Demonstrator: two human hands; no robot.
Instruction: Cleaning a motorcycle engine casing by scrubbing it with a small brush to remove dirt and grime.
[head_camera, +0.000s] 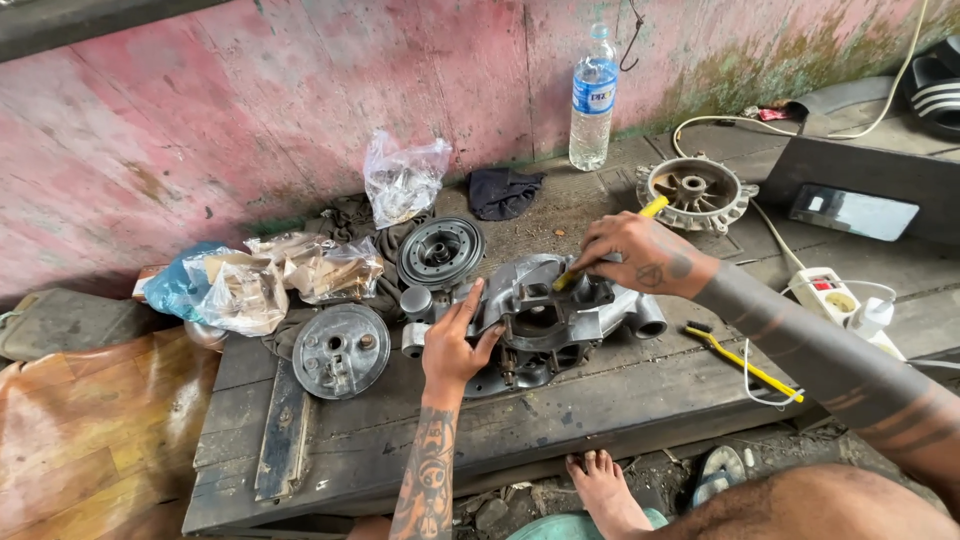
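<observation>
A grey metal engine casing lies on a dark wooden platform. My left hand rests against its left side with the fingers spread, steadying it. From above, my right hand grips a yellow-handled brush, whose tip is down inside the top of the casing.
A round finned metal disc and a flat round cover plate lie left of the casing. Plastic bags sit further left. A water bottle stands by the pink wall; a finned hub, a second yellow brush and a power strip are at right.
</observation>
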